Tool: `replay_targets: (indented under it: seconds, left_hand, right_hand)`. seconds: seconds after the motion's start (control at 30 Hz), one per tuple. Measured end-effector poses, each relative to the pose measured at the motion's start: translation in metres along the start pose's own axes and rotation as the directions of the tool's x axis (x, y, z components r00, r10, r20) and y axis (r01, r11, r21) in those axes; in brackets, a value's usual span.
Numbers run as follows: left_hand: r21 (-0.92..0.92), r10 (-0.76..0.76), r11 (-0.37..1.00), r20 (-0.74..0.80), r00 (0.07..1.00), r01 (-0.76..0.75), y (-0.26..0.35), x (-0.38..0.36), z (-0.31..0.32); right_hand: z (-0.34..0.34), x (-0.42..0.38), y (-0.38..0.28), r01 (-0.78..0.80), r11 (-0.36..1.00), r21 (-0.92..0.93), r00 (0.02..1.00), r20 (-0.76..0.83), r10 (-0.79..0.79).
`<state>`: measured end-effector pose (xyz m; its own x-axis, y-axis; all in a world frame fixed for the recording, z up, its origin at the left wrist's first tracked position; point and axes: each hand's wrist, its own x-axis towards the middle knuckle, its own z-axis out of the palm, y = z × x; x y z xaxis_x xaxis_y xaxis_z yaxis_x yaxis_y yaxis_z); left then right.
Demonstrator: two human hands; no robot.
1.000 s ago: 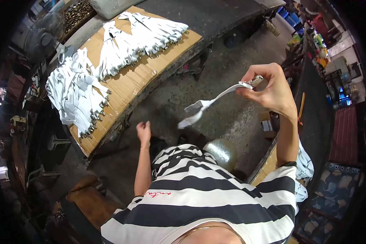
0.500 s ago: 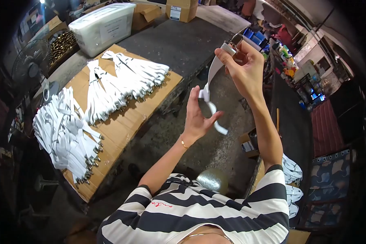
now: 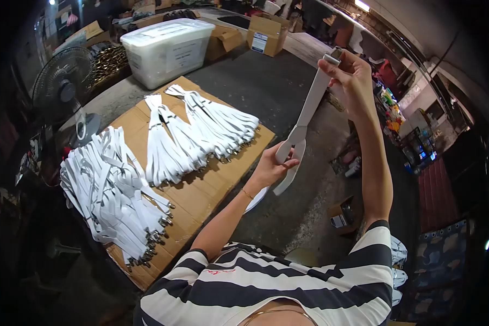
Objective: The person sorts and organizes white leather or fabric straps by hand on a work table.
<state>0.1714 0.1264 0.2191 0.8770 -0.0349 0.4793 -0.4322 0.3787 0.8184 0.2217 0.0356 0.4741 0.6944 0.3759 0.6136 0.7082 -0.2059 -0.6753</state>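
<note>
A white strap [image 3: 312, 103] hangs slanting in front of me, pulled fairly straight between my hands. At its top, my right hand [image 3: 353, 81] is closed on the end, where a silvery metal fitting [image 3: 332, 59] shows by the thumb. My left hand [image 3: 275, 167] grips the lower part, with a loop of strap at the fingers and a loose tail hanging below. To my left, fanned bundles of white straps [image 3: 217, 117] and a looser heap of white straps [image 3: 106, 190] lie on a cardboard sheet [image 3: 198, 209]. Small metal ends show along their near edges.
Behind the cardboard stand a lidded plastic bin [image 3: 168, 54], a cardboard box [image 3: 266, 35] and a fan [image 3: 65, 89]. Another open box [image 3: 345, 214] sits low on the right. More white straps [image 3: 399, 255] lie beside my right sleeve.
My right hand has moved up and to the right with the strap end. My left hand has closed on the lower part, and the strap now hangs straighter. The view has shifted.
</note>
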Motion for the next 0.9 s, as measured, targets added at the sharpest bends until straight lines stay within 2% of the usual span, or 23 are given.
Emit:
replay_targets:
  seconds: [0.1, 0.17, 0.2, 0.23, 0.3, 0.37, 0.43, 0.5, 0.6, 0.67, 0.77, 0.83, 0.9]
  left_hand:
    - [-0.014, -0.003, 1.000, -0.051, 0.999, 0.002, 0.003, 0.001, -0.037]
    - [-0.019, -0.221, 0.975, 0.022, 0.975, 0.221, 0.029, -0.004, -0.059]
    - [-0.278, -0.262, 0.911, 0.184, 0.947, 0.306, 0.031, -0.008, -0.076]
    - [-0.276, -0.262, 0.913, 0.166, 0.951, 0.300, 0.036, -0.012, -0.085]
    - [-0.552, -0.040, 0.814, 0.255, 0.966, 0.179, 0.046, -0.019, -0.099]
    - [-0.507, -0.042, 0.841, 0.289, 0.956, 0.190, 0.060, -0.023, -0.117]
    - [-0.643, 0.052, 0.746, 0.314, 0.948, 0.172, 0.073, -0.027, -0.128]
    - [-0.590, 0.045, 0.792, 0.309, 0.950, 0.154, 0.083, -0.031, -0.146]
    - [-0.398, -0.023, 0.909, 0.246, 0.969, 0.123, 0.090, -0.042, -0.168]
    - [-0.387, -0.054, 0.911, 0.228, 0.972, 0.141, 0.097, -0.048, -0.176]
    - [-0.333, -0.103, 0.929, 0.192, 0.976, 0.163, 0.110, -0.054, -0.180]
    - [-0.417, -0.053, 0.900, 0.193, 0.980, 0.131, 0.106, -0.051, -0.186]
    - [-0.390, -0.110, 0.906, 0.160, 0.981, 0.165, 0.105, -0.044, -0.189]
  right_hand:
    - [0.026, 0.017, -0.010, 0.005, 0.993, 0.120, 0.997, 0.081, -0.015]
    - [0.045, 0.028, -0.014, -0.002, 0.991, 0.136, 0.994, 0.108, -0.013]
    - [0.055, 0.033, -0.018, -0.017, 0.986, 0.167, 0.994, 0.114, -0.002]
    - [0.065, 0.038, -0.022, -0.034, 0.980, 0.197, 0.993, 0.122, 0.010]
    - [0.086, 0.049, -0.032, -0.044, 0.973, 0.225, 0.989, 0.150, 0.010]
    - [0.104, 0.060, -0.038, -0.070, 0.964, 0.258, 0.984, 0.177, 0.024]
    - [0.117, 0.072, -0.039, -0.068, 0.951, 0.301, 0.981, 0.193, 0.010]
    - [0.131, 0.081, -0.042, -0.046, 0.943, 0.330, 0.980, 0.196, -0.021]
    - [0.144, 0.095, -0.038, -0.049, 0.944, 0.326, 0.966, 0.256, -0.039]
    - [0.159, 0.101, -0.043, -0.061, 0.944, 0.323, 0.953, 0.300, -0.041]
    - [0.178, 0.110, -0.045, 0.004, 0.938, 0.346, 0.945, 0.304, -0.116]
    - [0.188, 0.123, -0.035, -0.009, 0.920, 0.392, 0.942, 0.311, -0.124]
    - [0.194, 0.134, -0.030, -0.188, 0.830, 0.526, 0.881, 0.463, -0.094]
